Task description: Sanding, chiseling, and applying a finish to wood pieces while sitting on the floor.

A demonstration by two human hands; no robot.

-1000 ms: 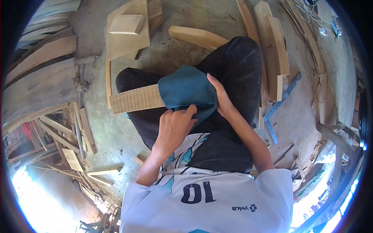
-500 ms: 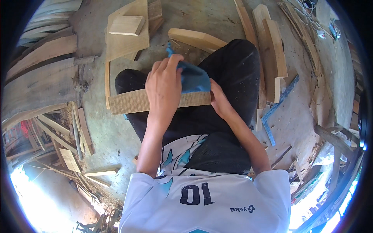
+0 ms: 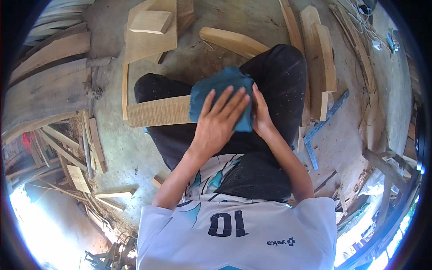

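Across my lap lies a wooden board (image 3: pixel 157 111) with fine crosswise lines on its face. A blue cloth (image 3: pixel 220 81) with a jagged edge is draped over the board's right part and hides it. On top of the cloth, my left hand (image 3: pixel 220 119) lies flat with its fingers spread. My right hand (image 3: pixel 262 116) is at the board's right end, thumb up along the cloth's edge, gripping that end; its fingertips are hidden behind the cloth and board.
Beyond my knees are a wide flat board (image 3: pixel 157 42) with a wood block (image 3: pixel 150 21) on it and a curved timber piece (image 3: pixel 234 41). On my right lie long timber pieces (image 3: pixel 323 58) and a blue metal square (image 3: pixel 330 112). Planks (image 3: pixel 49 85) are stacked at left.
The cloth, bunched and lifted in my left hand before, is now spread over the board's right part. My left hand has moved right and flattened onto it. The right hand stays at the board's end.
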